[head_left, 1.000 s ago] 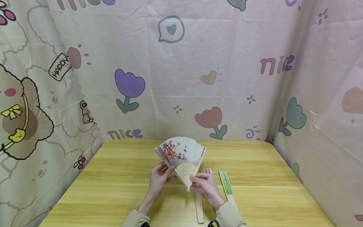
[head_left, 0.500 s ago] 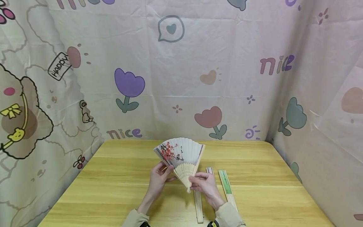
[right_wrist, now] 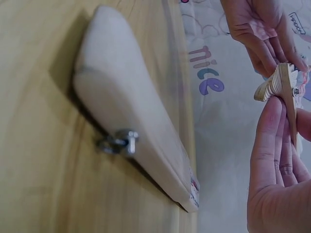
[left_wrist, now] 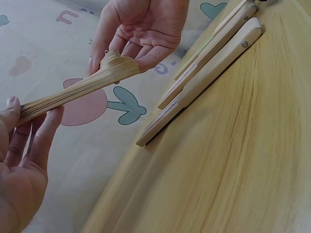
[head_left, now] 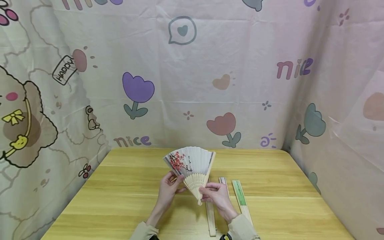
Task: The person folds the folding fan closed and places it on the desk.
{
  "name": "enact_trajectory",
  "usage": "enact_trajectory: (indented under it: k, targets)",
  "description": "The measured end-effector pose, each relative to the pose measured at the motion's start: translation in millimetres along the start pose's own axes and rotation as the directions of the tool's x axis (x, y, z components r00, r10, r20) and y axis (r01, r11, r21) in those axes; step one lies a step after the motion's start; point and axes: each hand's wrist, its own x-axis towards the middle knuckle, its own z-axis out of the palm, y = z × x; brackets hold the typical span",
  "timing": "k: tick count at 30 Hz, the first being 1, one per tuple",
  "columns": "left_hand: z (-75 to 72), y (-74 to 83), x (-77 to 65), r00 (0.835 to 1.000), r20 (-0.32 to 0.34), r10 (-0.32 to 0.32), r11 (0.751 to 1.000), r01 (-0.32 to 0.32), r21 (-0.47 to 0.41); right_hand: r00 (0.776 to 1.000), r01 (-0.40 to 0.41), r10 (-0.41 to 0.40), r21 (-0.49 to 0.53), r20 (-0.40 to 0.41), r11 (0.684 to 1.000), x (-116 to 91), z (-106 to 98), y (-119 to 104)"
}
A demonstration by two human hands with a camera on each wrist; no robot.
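A partly spread folding fan (head_left: 196, 161), white with red blossoms and pale wooden ribs, is held up over the table between both hands. My left hand (head_left: 168, 188) pinches its left edge between thumb and fingers. At the narrow pivot end, my right hand (head_left: 218, 198) grips the right outer rib. From the left wrist view, the stacked ribs (left_wrist: 82, 90) run edge-on from one hand to the other. The right wrist view shows the right fingers (right_wrist: 269, 138) against the outer rib near the metal rivet (right_wrist: 295, 91).
Beneath and right of my right hand lie folded fans: a plain wooden one (head_left: 211, 221), one with a greyish tip (head_left: 222, 180), and one with a green section (head_left: 239, 193). The wooden table (head_left: 120, 200) ends at a patterned cloth backdrop (head_left: 180, 83).
The fan's spread has narrowed slightly, its right edge coming in toward the left and its top dipping a little. Both hands keep nearly the same place.
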Motion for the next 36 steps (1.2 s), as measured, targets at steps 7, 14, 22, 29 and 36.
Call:
enact_trajectory:
  k: [7, 14, 22, 29, 36]
  targets:
    - [-1.1, -3.0, 3.1, 1.0, 0.013, -0.021, 1.0, 0.021, -0.003, 1.0, 0.008, -0.008, 0.001, 0.014, 1.0, 0.9, -1.0, 0.6]
    - [-0.1, -2.5, 2.2, 0.999, 0.017, -0.036, 0.999, 0.036, 0.019, 1.0, 0.017, -0.017, -0.016, 0.019, 1.0, 0.6, -2.4, 0.9]
    - [0.8, -2.9, 1.1, 0.999, 0.025, -0.034, 0.999, 0.034, 0.019, 1.0, 0.021, -0.021, -0.033, 0.022, 0.999, -0.1, -3.0, 1.7]
    - [0.3, -1.9, -0.2, 0.999, 0.027, -0.031, 0.999, 0.031, 0.021, 0.998, 0.027, -0.025, -0.041, 0.05, 0.999, -0.9, -2.5, 2.5]
    - [0.5, 1.1, -0.5, 0.998, 0.011, -0.057, 0.998, 0.057, 0.009, 0.997, 0.027, -0.024, -0.038, 0.07, 0.999, -0.7, -1.6, 2.9]
